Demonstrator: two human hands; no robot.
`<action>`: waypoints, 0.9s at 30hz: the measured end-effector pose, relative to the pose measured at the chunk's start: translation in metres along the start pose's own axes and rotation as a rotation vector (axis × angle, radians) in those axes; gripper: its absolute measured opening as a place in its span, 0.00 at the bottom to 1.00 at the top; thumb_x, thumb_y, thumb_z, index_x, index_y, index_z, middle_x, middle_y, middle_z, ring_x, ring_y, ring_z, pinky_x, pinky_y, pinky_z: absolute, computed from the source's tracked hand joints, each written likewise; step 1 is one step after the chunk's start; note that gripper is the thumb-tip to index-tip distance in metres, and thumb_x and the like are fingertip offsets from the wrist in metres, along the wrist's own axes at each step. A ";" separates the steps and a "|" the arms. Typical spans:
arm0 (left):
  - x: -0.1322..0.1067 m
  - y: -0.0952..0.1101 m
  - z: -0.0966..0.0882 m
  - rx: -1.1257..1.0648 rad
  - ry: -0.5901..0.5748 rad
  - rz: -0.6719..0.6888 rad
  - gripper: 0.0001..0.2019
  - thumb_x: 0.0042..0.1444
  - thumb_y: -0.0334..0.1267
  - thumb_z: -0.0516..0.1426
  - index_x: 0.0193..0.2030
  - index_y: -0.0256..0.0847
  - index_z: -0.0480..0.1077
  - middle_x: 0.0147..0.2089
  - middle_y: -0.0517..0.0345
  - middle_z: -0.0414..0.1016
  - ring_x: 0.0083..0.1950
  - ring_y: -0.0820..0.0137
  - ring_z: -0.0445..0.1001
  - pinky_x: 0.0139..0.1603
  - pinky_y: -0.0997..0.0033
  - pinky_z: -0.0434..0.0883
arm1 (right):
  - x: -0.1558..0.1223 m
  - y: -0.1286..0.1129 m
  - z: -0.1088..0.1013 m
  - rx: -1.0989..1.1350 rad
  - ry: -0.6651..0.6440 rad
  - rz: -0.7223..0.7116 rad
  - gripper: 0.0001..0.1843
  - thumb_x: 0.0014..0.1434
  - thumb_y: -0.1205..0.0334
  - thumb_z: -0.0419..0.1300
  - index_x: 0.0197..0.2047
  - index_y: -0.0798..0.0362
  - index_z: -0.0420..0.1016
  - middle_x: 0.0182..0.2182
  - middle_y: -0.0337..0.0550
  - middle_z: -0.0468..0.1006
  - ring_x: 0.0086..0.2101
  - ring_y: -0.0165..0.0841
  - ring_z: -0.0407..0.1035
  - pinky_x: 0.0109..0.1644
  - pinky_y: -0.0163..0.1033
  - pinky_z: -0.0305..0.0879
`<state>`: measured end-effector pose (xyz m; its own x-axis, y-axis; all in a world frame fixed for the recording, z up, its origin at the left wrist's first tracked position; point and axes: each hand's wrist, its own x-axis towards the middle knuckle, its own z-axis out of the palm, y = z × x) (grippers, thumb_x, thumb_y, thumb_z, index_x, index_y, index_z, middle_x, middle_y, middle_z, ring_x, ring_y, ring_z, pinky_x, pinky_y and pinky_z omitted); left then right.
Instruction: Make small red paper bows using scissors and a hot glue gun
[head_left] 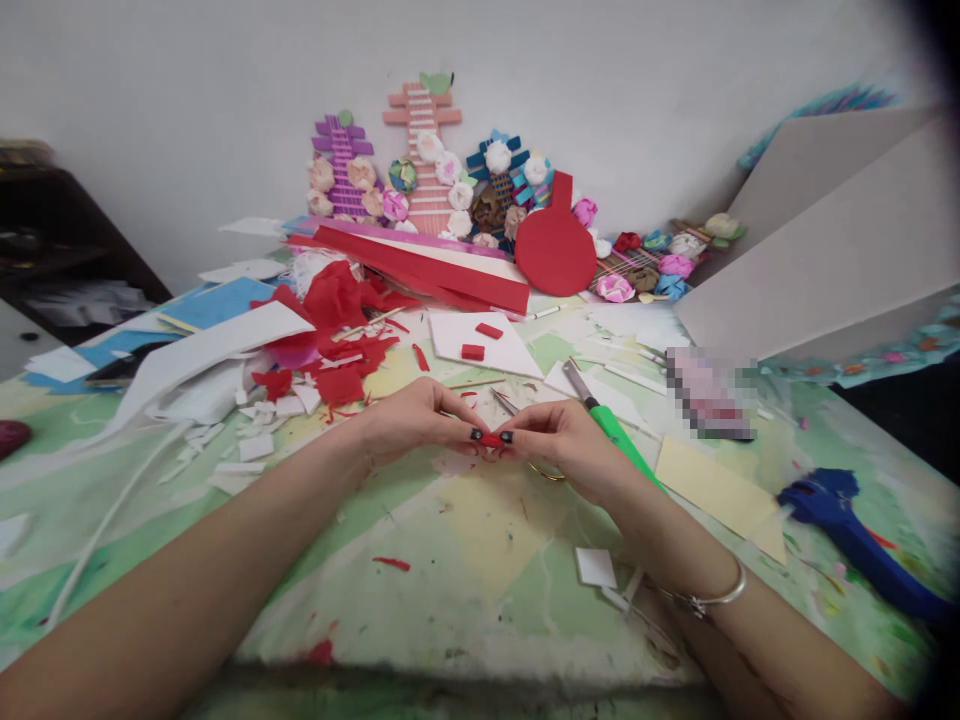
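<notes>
My left hand (416, 420) and my right hand (559, 440) meet at the middle of the table, fingertips pinched together on a small red piece (493, 440). Both hands are closed on it, just above the green and yellow table cover (480, 560). A green-handled craft knife (611, 425) lies right behind my right hand. Two small red blocks (480, 340) rest on a white sheet (480, 345) further back. A silver bracelet circles my right wrist.
Red paper scraps (337, 320) and white foam offcuts (225, 400) pile at the left. Paper flower decorations (450, 180) and a red round cutout (555, 250) lean on the wall. Grey boards (825, 250) stand right. A blue glue gun (847, 520) lies at right.
</notes>
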<state>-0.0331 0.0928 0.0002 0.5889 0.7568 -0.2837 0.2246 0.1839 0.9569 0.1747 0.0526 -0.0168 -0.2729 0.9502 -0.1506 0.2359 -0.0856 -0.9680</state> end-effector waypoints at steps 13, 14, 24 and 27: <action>0.004 -0.006 0.000 0.121 0.057 0.058 0.09 0.47 0.39 0.64 0.34 0.38 0.81 0.33 0.51 0.82 0.35 0.67 0.78 0.35 0.73 0.71 | 0.001 -0.001 0.009 0.015 0.052 -0.087 0.10 0.45 0.63 0.66 0.33 0.55 0.80 0.30 0.45 0.81 0.31 0.33 0.73 0.34 0.37 0.68; 0.004 -0.006 0.000 0.111 0.051 0.063 0.10 0.47 0.39 0.64 0.35 0.38 0.81 0.33 0.51 0.82 0.35 0.67 0.78 0.36 0.73 0.72 | 0.001 -0.001 0.008 0.022 0.047 -0.092 0.10 0.45 0.63 0.67 0.34 0.55 0.80 0.31 0.45 0.81 0.32 0.34 0.74 0.35 0.38 0.68; 0.007 -0.009 -0.003 0.052 0.056 0.098 0.11 0.44 0.39 0.66 0.35 0.38 0.80 0.33 0.51 0.82 0.36 0.66 0.78 0.37 0.71 0.72 | 0.000 -0.005 0.001 0.015 0.038 -0.078 0.10 0.50 0.66 0.62 0.35 0.50 0.83 0.32 0.42 0.82 0.36 0.38 0.74 0.40 0.41 0.68; 0.007 -0.009 -0.003 0.046 0.055 0.101 0.10 0.44 0.39 0.67 0.34 0.38 0.80 0.32 0.51 0.81 0.35 0.68 0.77 0.37 0.72 0.71 | 0.000 -0.005 0.001 0.010 0.025 -0.084 0.09 0.49 0.64 0.64 0.36 0.51 0.83 0.32 0.44 0.82 0.36 0.38 0.74 0.40 0.42 0.68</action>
<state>-0.0335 0.0985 -0.0107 0.5675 0.8033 -0.1806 0.2025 0.0765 0.9763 0.1727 0.0525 -0.0122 -0.2680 0.9613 -0.0635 0.2040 -0.0078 -0.9789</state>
